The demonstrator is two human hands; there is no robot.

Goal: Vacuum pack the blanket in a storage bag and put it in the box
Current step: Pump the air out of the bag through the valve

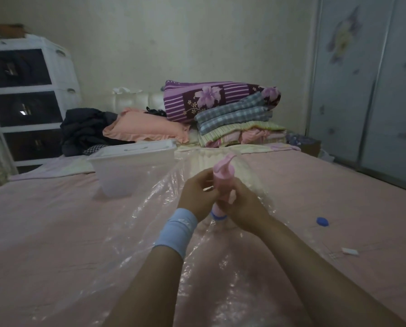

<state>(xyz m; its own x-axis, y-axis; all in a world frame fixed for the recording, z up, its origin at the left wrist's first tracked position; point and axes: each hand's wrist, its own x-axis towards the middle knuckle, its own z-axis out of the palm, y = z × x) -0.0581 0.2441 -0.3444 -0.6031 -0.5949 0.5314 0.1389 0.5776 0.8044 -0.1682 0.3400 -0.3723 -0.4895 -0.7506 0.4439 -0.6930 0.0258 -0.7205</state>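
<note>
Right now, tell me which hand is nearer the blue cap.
Right. The right hand grips the pink pump on the side facing the blue cap; the left hand grips its far side.

With the pump [223,182] as reference, I log the lidded clear box [132,166] near its far left, blocking a straight reach that way. Right of the pump the bed [339,185] lies open, save a blue cap [322,221] and, nearer the camera, a small white clip [350,251]. Well beyond the pump, stacked bedding [232,114] walls the far end.
</note>
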